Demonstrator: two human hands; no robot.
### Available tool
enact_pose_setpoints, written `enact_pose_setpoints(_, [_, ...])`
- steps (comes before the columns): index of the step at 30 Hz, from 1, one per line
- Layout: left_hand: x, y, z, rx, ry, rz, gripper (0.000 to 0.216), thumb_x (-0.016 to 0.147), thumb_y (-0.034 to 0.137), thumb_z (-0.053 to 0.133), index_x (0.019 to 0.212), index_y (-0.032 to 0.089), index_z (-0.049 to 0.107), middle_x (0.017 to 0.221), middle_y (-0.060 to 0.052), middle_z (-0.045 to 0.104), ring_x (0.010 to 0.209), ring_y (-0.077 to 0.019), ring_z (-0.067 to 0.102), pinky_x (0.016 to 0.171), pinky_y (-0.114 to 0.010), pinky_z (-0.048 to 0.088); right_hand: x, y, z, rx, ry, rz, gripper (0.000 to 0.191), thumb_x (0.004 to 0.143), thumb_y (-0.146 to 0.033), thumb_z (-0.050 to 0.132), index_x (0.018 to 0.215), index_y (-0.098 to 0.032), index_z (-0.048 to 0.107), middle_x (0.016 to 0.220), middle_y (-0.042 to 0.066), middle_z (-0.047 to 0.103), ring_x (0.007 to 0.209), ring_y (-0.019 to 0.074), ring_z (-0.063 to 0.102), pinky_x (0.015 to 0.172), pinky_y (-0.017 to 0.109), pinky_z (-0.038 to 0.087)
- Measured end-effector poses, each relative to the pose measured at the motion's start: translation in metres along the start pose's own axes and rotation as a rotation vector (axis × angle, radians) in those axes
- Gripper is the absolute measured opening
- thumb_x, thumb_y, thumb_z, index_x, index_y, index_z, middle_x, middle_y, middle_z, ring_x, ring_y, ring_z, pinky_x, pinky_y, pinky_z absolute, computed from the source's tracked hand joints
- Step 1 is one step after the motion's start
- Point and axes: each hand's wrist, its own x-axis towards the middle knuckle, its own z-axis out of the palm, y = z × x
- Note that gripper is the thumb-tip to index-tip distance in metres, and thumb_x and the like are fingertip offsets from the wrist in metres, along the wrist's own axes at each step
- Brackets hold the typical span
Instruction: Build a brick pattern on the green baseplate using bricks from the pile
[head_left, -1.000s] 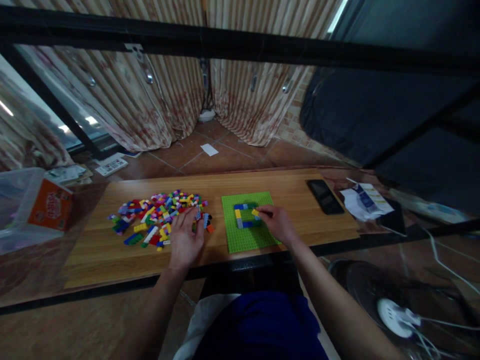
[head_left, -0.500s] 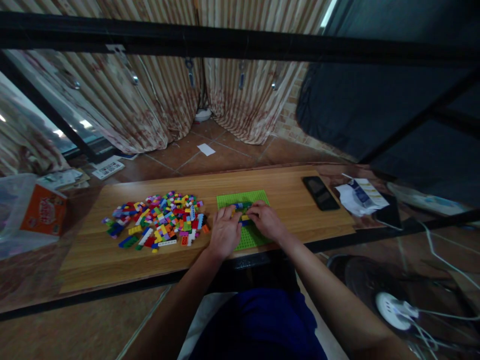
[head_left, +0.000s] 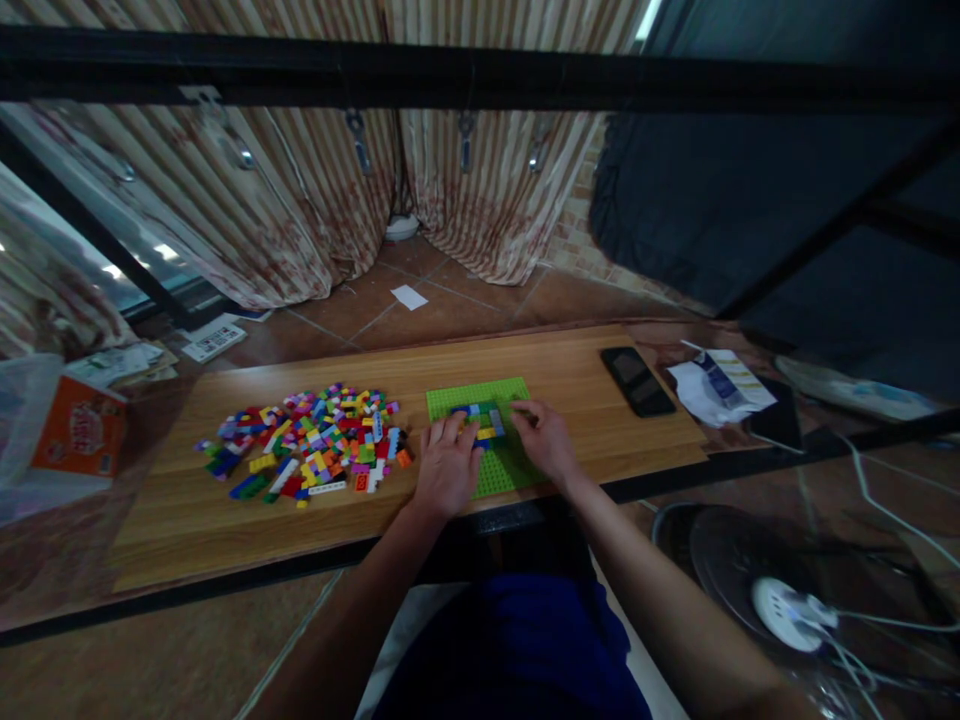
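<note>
On the green baseplate (head_left: 499,480) sits a low ring of toy bricks (head_left: 491,420), with blue, green, grey and yellow pieces showing. My left hand (head_left: 448,468) lies over the left side of the plate, fingers stretched out and touching the ring's left end, which it partly hides. Just right of the ring is my right hand (head_left: 547,442), apart from the bricks. Its fingers are bent and spread a little, and I see nothing between them.
Loose mixed bricks (head_left: 322,440) are heaped on the wooden board (head_left: 225,535) to the left. A black phone (head_left: 637,381) lies to the right, beside a crumpled white packet (head_left: 720,388). A plastic box (head_left: 30,430) stands far left, a power strip (head_left: 787,612) lower right.
My right hand has let go of the bricks and moved slightly right, uncovering the ring's grey right end. My left hand stays nearly where it was. The view has shifted a little.
</note>
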Motion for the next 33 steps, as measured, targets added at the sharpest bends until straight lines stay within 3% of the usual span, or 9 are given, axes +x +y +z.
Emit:
enact_pose_setpoints(3, [-0.004, 0.007, 0.003, 0.033, -0.01, 0.007, 0.042, 0.092, 0.031, 0.053, 0.133, 0.019, 0.054, 0.143, -0.012, 0.049, 0.129, -0.0308, 0.044, 0.106, -0.054, 0.036, -0.003, -0.001, 0.003, -0.03, 0.006, 0.077, 0.029, 0.087, -0.034, 0.056, 0.105, -0.014, 0.068, 0.1, 0.012, 0.07, 0.081, 0.021, 0.065, 0.078, 0.036, 0.051])
enact_pose_setpoints(8, [-0.009, 0.014, 0.012, 0.076, -0.027, 0.019, 0.044, 0.094, 0.034, 0.048, 0.136, 0.021, 0.052, 0.146, -0.011, 0.048, 0.135, -0.0318, 0.039, 0.11, -0.061, 0.028, -0.006, -0.009, 0.005, -0.138, -0.041, 0.083, 0.033, 0.084, -0.04, 0.062, 0.102, -0.014, 0.067, 0.096, 0.011, 0.071, 0.081, 0.0214, 0.064, 0.078, 0.035, 0.05])
enact_pose_setpoints(13, [-0.01, 0.014, 0.018, 0.073, -0.024, 0.031, 0.045, 0.095, 0.032, 0.046, 0.137, 0.019, 0.052, 0.146, -0.011, 0.049, 0.135, -0.0319, 0.04, 0.112, -0.063, 0.024, -0.006, -0.014, 0.008, -0.185, -0.054, 0.077, 0.027, 0.08, -0.037, 0.066, 0.096, -0.016, 0.066, 0.096, 0.011, 0.07, 0.092, 0.0236, 0.064, 0.083, 0.037, 0.049])
enact_pose_setpoints(21, [-0.011, 0.015, 0.024, 0.031, -0.003, 0.048, 0.045, 0.096, 0.029, 0.043, 0.138, 0.017, 0.051, 0.14, -0.012, 0.055, 0.133, -0.0313, 0.043, 0.113, -0.062, 0.023, -0.006, -0.009, 0.011, -0.188, -0.058, 0.031, 0.015, 0.08, -0.026, 0.065, 0.092, -0.017, 0.065, 0.093, 0.009, 0.068, 0.088, 0.0213, 0.062, 0.082, 0.036, 0.049])
enact_pose_setpoints(33, [-0.01, 0.019, 0.029, 0.092, -0.051, 0.073, 0.046, 0.098, 0.024, 0.033, 0.14, 0.011, 0.048, 0.143, -0.014, 0.052, 0.134, -0.0302, 0.044, 0.116, -0.062, 0.016, -0.002, -0.016, 0.012, -0.189, -0.125, 0.109, 0.018, 0.077, -0.021, 0.065, 0.094, -0.016, 0.067, 0.093, 0.009, 0.069, 0.087, 0.0214, 0.063, 0.081, 0.035, 0.049])
